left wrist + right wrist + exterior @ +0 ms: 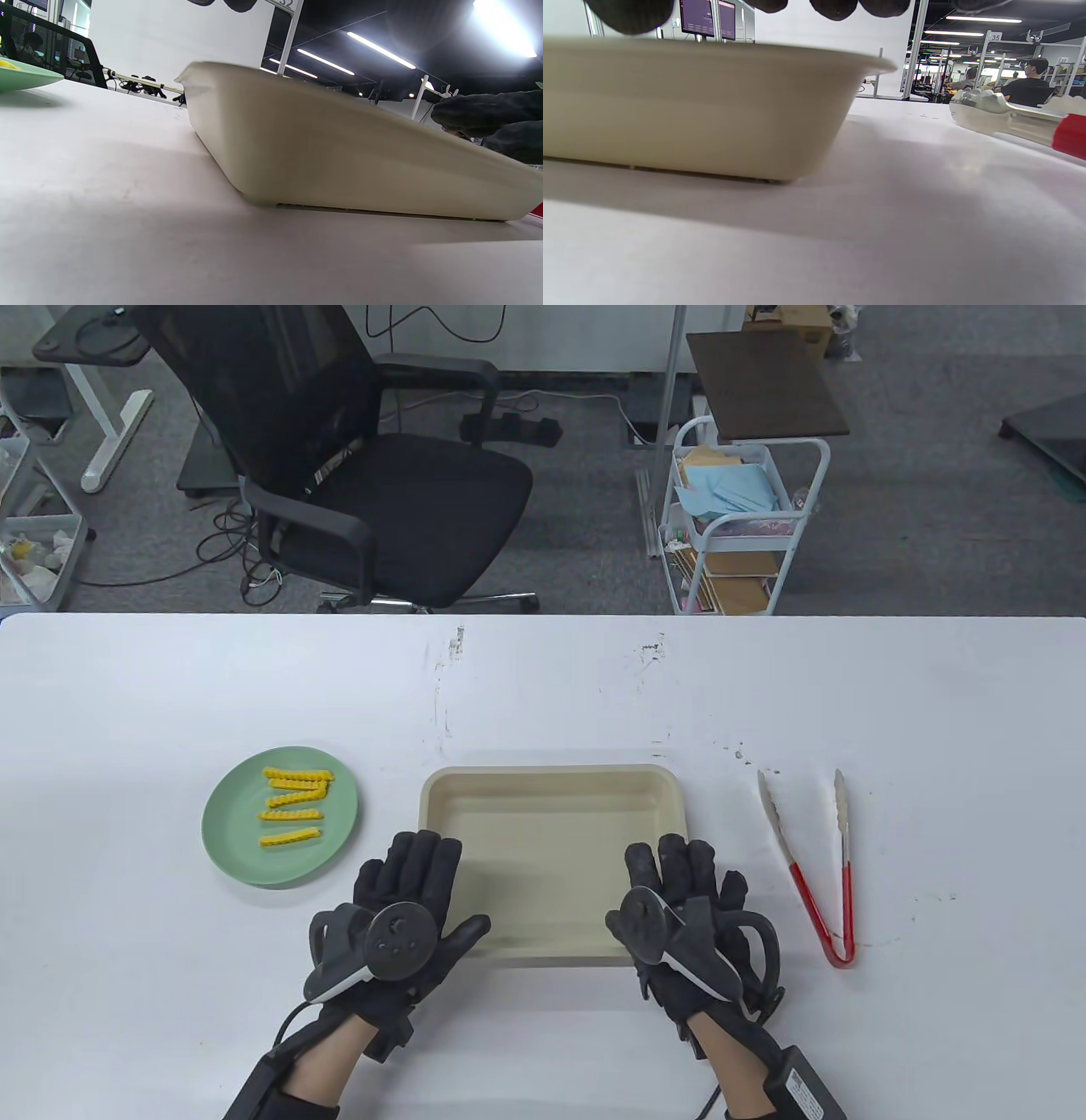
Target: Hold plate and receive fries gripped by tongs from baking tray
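Note:
A green plate (229,831) with several yellow crinkle fries (293,806) sits on the white table at the left. An empty beige baking tray (551,770) sits at the centre. Red-handled metal tongs (814,891) lie open on the table to the right of the tray. My left hand (416,874) lies flat with its fingers spread at the tray's front left corner, thumb over the front rim. My right hand (679,874) lies flat over the front right corner. Neither hand holds anything. The tray's side wall fills the left wrist view (322,161) and the right wrist view (691,106).
A black office chair (356,475) and a white cart (738,526) stand beyond the table's far edge. The plate's rim (25,78) shows in the left wrist view, and the tongs' tip (1001,112) in the right wrist view.

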`<state>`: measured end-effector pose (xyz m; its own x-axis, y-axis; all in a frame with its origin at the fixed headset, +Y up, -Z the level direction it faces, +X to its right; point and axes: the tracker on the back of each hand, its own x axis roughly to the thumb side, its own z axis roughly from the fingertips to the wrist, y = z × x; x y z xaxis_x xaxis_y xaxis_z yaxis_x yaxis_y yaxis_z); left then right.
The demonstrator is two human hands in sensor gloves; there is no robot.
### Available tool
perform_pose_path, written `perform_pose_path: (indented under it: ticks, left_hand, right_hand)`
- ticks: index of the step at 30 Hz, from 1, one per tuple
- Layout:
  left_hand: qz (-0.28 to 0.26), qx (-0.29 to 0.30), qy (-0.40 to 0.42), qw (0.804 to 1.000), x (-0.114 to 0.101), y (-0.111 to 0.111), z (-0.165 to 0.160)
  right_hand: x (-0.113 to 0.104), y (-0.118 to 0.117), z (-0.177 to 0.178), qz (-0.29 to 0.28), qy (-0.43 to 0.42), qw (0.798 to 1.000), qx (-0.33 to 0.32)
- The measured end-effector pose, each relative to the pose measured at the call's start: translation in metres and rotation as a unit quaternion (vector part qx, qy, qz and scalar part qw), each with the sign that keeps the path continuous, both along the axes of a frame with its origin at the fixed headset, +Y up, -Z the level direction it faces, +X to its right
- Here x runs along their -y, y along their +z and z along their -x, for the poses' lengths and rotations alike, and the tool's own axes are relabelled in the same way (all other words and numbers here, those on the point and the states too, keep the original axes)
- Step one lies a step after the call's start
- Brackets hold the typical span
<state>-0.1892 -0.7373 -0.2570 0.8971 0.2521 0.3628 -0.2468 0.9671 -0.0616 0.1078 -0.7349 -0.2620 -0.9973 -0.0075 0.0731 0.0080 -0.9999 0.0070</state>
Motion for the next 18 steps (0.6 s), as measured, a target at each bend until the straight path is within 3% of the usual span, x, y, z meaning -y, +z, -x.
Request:
perform_pose_path:
  ticks: [18]
  left_hand:
    - [0.017, -0.001, -0.020, 1.000, 0.0038, 0.0000, -0.0023]
  right_hand:
    - [-0.0003, 0.0012, 0.0020, 0.020, -0.002, 1.000, 0.000]
